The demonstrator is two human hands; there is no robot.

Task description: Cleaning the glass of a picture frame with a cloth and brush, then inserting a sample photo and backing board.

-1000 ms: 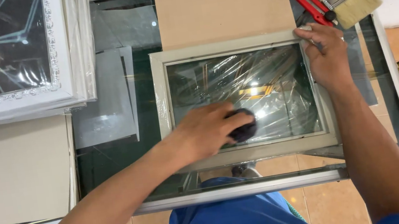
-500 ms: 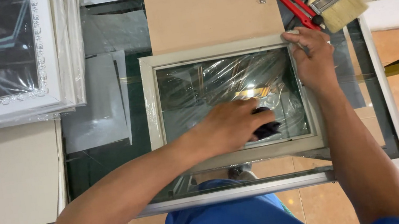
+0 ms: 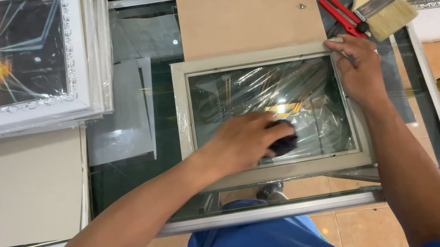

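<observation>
A pale grey picture frame (image 3: 273, 172) with a shiny glass pane lies flat on a glass-topped table (image 3: 438, 127). My left hand (image 3: 242, 140) presses a dark cloth (image 3: 284, 142) onto the pane, near its lower middle. My right hand (image 3: 359, 69) rests on the frame's upper right corner and right rail, fingers bent over the edge, holding it down. A brown backing board (image 3: 247, 13) lies just beyond the frame's far edge.
Red-handled pliers (image 3: 339, 12) and a wide paintbrush (image 3: 375, 1) lie at the table's far right. A stack of white framed pictures (image 3: 10, 61) sits at the far left above a beige board (image 3: 17, 189). Grey sheets (image 3: 122, 120) lie left of the frame.
My left hand with the cloth slid right across the pane and then back a little toward the middle. My right hand stayed on the frame's upper right corner.
</observation>
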